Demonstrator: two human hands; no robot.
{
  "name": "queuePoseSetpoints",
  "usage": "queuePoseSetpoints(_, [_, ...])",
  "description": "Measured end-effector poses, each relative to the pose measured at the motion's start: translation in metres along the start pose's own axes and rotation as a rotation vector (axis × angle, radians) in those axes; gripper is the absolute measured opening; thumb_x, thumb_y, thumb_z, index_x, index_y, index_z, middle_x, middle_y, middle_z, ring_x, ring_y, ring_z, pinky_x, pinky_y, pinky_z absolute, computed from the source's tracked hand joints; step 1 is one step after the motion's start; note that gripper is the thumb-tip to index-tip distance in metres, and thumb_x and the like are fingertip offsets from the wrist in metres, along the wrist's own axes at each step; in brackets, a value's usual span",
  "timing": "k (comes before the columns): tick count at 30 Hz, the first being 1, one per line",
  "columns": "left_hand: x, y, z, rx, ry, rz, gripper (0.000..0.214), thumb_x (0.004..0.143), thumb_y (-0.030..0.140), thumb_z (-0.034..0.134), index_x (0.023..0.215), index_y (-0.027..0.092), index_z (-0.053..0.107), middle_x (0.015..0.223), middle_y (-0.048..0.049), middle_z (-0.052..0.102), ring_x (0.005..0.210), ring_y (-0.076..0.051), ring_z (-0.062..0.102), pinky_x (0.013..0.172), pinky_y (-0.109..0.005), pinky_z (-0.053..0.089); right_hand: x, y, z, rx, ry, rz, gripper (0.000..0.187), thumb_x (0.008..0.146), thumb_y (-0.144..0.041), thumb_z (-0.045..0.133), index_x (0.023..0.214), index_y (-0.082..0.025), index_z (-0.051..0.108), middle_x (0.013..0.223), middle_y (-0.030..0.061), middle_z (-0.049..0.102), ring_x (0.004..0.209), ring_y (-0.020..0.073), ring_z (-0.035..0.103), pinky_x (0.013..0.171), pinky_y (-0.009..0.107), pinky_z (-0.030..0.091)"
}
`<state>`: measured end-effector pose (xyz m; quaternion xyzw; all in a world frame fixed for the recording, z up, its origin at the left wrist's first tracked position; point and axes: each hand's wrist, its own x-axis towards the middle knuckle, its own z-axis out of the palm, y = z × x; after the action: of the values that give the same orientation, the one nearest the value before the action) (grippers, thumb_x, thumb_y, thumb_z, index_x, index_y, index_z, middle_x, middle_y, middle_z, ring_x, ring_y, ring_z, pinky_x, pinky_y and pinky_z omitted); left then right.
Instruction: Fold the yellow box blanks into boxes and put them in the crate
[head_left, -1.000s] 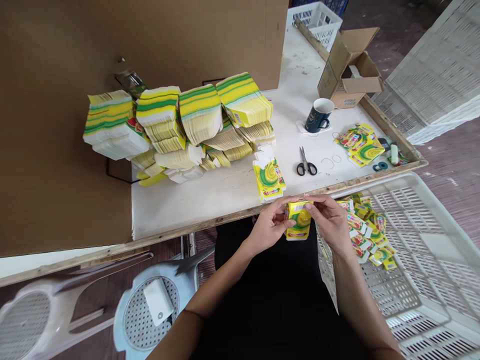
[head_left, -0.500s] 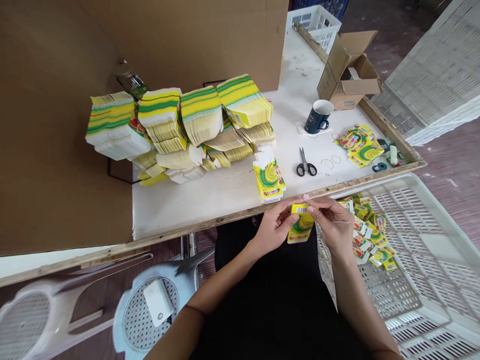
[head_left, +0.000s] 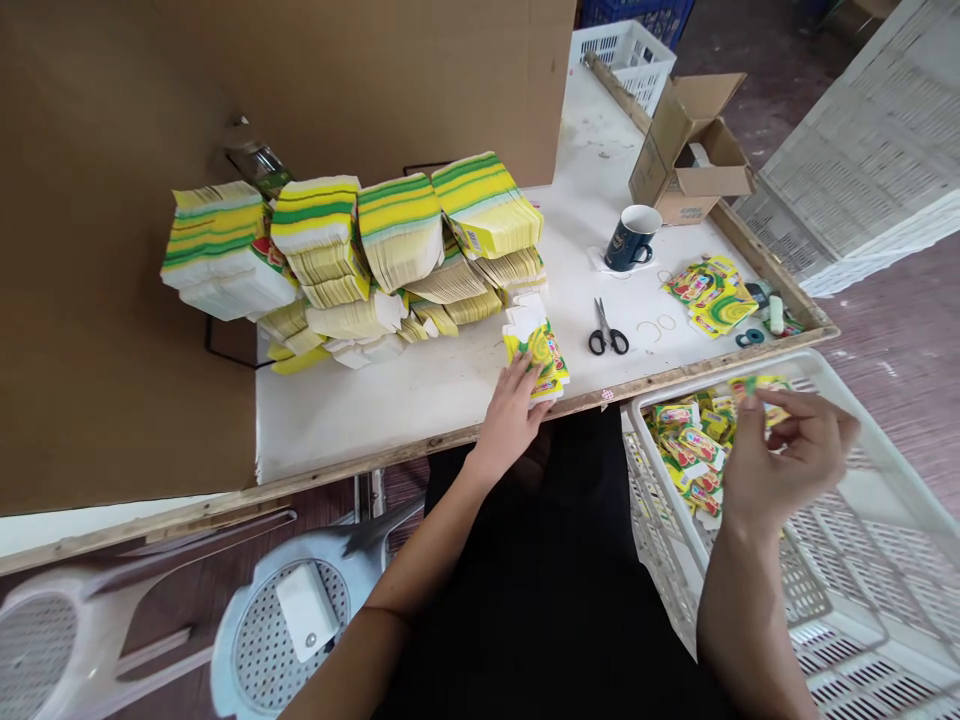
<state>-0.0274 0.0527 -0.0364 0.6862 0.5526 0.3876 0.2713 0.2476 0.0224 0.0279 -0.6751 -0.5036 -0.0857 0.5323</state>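
A black lap fills the bottom of the view, with a pale perforated stool (head_left: 285,620) down to its left. The right hand (head_left: 780,455) hangs over the white crate (head_left: 862,560), fingers loosely curled around a small yellow-green box (head_left: 761,388) pinched at the fingertips; the box is blurred, so its long axis cannot be told. Just beyond it, a heap of finished boxes (head_left: 690,445) lies in the crate's near corner, pointing every which way.

The left hand (head_left: 514,415) rests flat, fingers spread narrowly, on a short stack of flat cartons (head_left: 536,350) at the table's front edge; the stack's long axis runs away from the person, white flaps at the far end.

The table (head_left: 420,395) is white with a worn wooden rim. Farther on lie scissors (head_left: 606,335), rubber bands (head_left: 654,326), a dark mug (head_left: 628,238) and loose cartons (head_left: 712,297). Big bundles of cartons (head_left: 352,255) lean against a brown cardboard sheet (head_left: 112,250). At the far end stand an open cardboard box (head_left: 690,150) and a white basket (head_left: 626,50).
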Motion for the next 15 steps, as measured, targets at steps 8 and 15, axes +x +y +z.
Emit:
queuePoseSetpoints(8, [-0.011, 0.009, -0.007, -0.143, 0.122, 0.174, 0.03, 0.102, 0.025, 0.054, 0.12, 0.025, 0.078, 0.131, -0.0088, 0.075, 0.13, -0.025, 0.069, 0.116, -0.048, 0.054, -0.033, -0.019, 0.031, 0.371, -0.408, 0.343, 0.032, 0.094, -0.05, 0.067, 0.097, -0.02, 0.076, 0.084, 0.0062, 0.073, 0.068, 0.0172, 0.058, 0.066, 0.033, 0.049])
queuePoseSetpoints(15, [-0.034, 0.036, 0.007, -0.295, 0.042, 0.501, 0.032, 0.097, 0.015, 0.062, 0.125, 0.024, 0.074, 0.132, -0.0099, 0.075, 0.136, -0.026, 0.064, 0.114, -0.051, 0.057, -0.048, -0.042, 0.052, 0.767, -0.643, 0.606, 0.04, 0.079, -0.048, 0.084, 0.107, -0.022, 0.069, 0.081, 0.0029, 0.075, 0.067, 0.0159, 0.066, 0.061, 0.029, 0.054])
